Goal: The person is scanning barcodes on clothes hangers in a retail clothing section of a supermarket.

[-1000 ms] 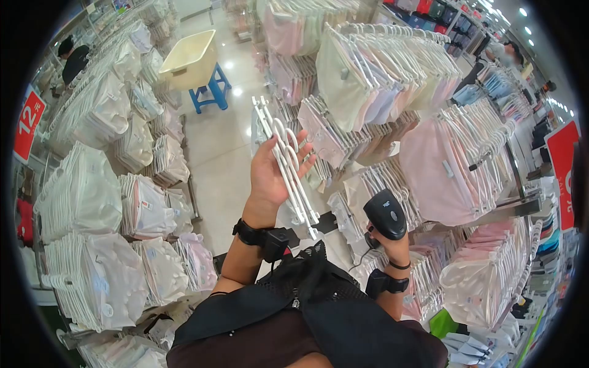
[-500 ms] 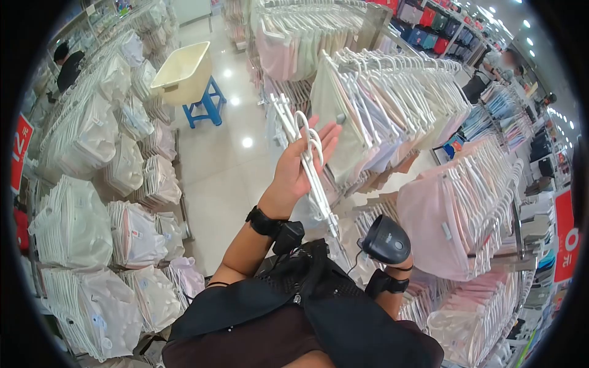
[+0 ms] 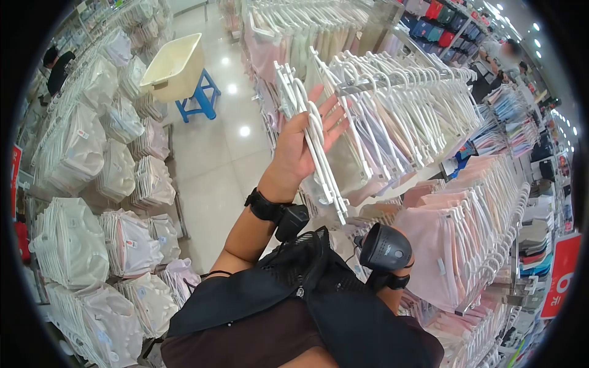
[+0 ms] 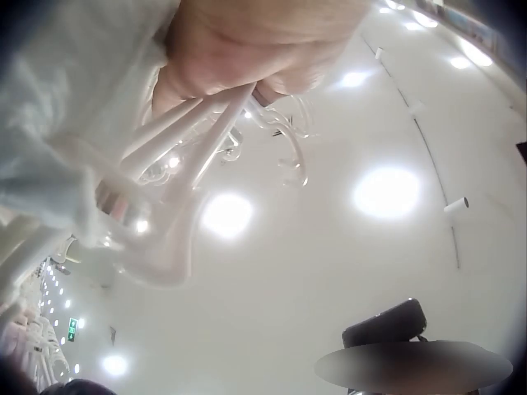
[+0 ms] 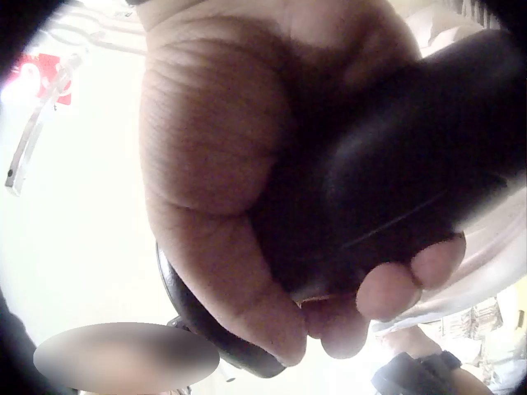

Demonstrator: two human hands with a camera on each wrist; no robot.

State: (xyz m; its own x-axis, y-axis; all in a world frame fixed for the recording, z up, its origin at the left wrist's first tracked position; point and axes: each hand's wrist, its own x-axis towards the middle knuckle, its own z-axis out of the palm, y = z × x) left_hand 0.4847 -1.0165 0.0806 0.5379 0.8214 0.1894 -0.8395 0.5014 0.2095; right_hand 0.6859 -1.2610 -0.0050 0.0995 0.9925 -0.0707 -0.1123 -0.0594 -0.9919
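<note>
My left hand [image 3: 292, 153] holds a few white plastic hangers [image 3: 321, 161] under its thumb, against the palm. The other fingers spread out toward the rack of hanging pastel garments [image 3: 359, 147]. Close up in the left wrist view, the hangers [image 4: 169, 247] run out from beneath the hand beside a pale, blurred cloth [image 4: 74, 115]. My right hand [image 5: 214, 148] wraps its fingers and thumb round the handle of a black barcode scanner [image 3: 385, 247]. From the head view the scanner's head covers most of that hand.
Pink garments [image 3: 429, 257] hang at the right, near the scanner. Racks of pale garments [image 3: 70, 239] line the left side. A cream tub [image 3: 178, 67] stands on a blue stool [image 3: 199, 101] in the aisle. Other people are farther back on both sides.
My left hand, with the hangers, has moved right and closer to the pastel garment rack. The scanner has tipped and lowered slightly in my right hand. The view has shifted toward the right-hand racks.
</note>
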